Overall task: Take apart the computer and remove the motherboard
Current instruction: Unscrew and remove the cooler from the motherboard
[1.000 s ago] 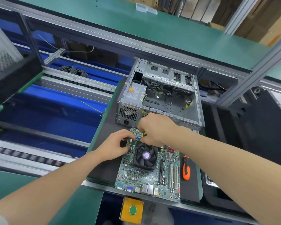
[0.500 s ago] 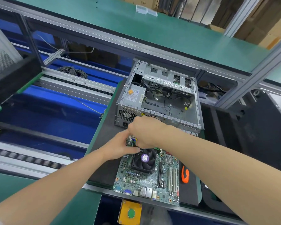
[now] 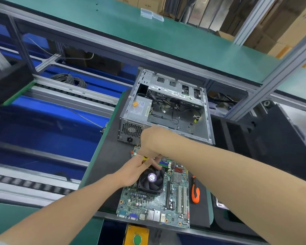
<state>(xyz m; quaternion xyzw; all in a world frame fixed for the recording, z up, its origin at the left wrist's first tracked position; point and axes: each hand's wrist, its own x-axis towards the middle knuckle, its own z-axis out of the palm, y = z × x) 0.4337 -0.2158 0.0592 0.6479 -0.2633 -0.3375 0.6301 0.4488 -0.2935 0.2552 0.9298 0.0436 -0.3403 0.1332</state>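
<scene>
The green motherboard (image 3: 148, 206) lies flat on a dark mat (image 3: 106, 167) in front of the open, emptied computer case (image 3: 168, 110). A black CPU fan (image 3: 151, 182) sits on the board. My left hand (image 3: 132, 172) reaches in from the left, its fingers lying along the fan's far edge. Just above it, my right hand (image 3: 154, 142) is curled over the board's far end, gripping a small yellow-and-black tool (image 3: 144, 158) that shows only as a tip beneath the fist. The far part of the board is hidden by both hands.
An orange-handled tool (image 3: 195, 191) lies on the mat right of the board. A yellow box with a green button (image 3: 136, 236) sits below the bench edge. Blue conveyor lanes (image 3: 48, 121) run on the left, and black foam trays (image 3: 272, 138) stand on the right.
My left hand has slid from the board's far left corner onto the fan's far edge. My right hand stays curled over the far end, shifted slightly left.
</scene>
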